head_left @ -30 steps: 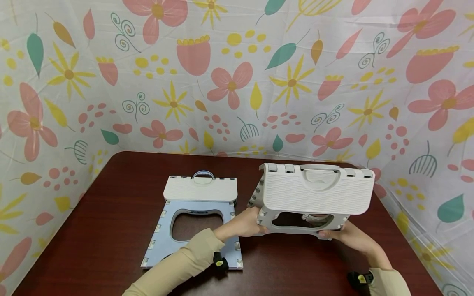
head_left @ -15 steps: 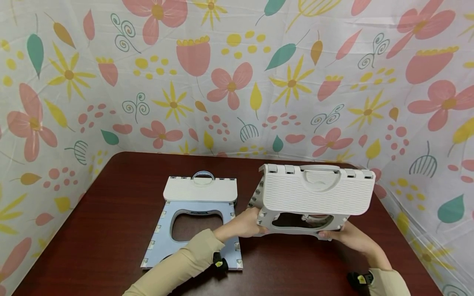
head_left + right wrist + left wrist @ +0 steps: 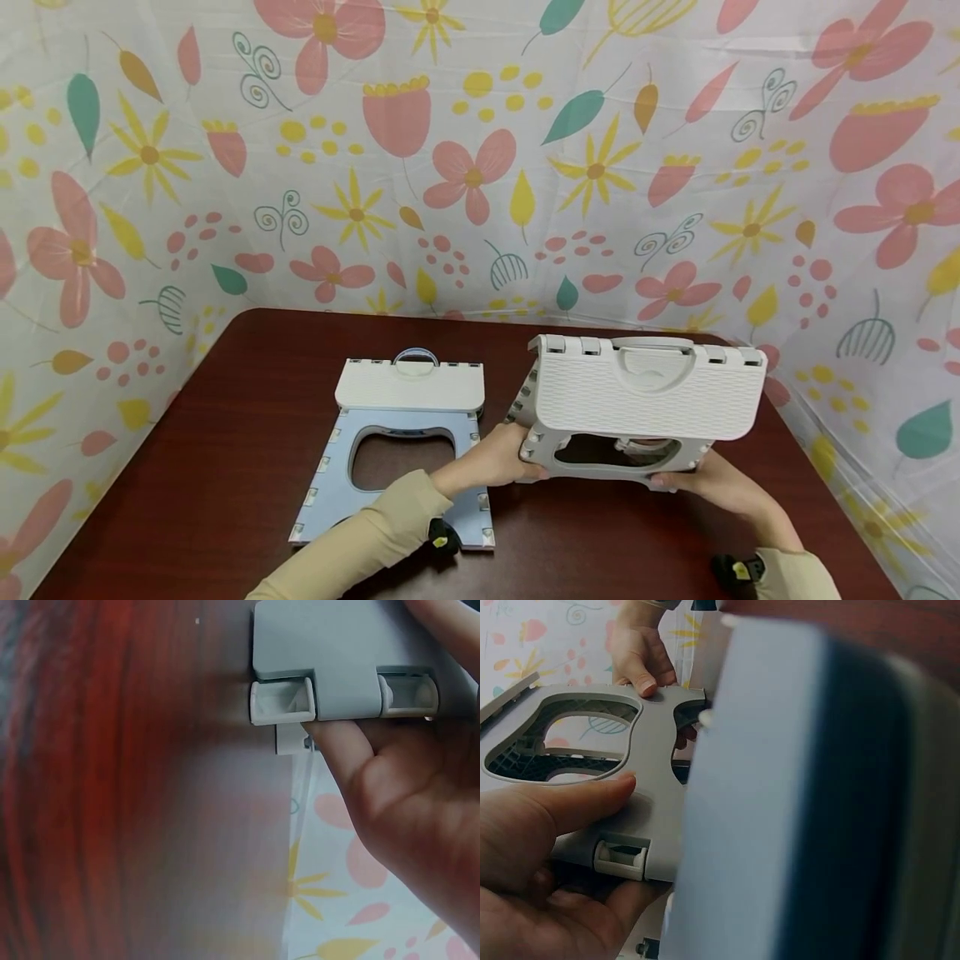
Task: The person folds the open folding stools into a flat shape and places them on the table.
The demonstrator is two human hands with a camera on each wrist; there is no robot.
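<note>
A grey-and-white folding step stool (image 3: 648, 392), partly unfolded, stands tilted on the right half of the table in the head view. My left hand (image 3: 491, 457) grips the lower left edge of its leg panel, and the left wrist view shows the thumb on the panel face and the fingers beneath. On the other side, my right hand (image 3: 720, 487) holds the lower right corner; in the right wrist view its fingers reach under the hinged edge. Left of it lies a blue-and-white folding step stool (image 3: 408, 392), flat and folded, with my left forearm crossing over its lower part.
The dark red-brown table (image 3: 217, 450) carries both stools. Behind it and at both sides hangs a flower-patterned cloth (image 3: 472, 242). Each wrist wears a black strap (image 3: 444, 537).
The whole head view has shifted slightly. Both hands keep their hold on the grey-and-white stool, which stays in nearly the same pose.
</note>
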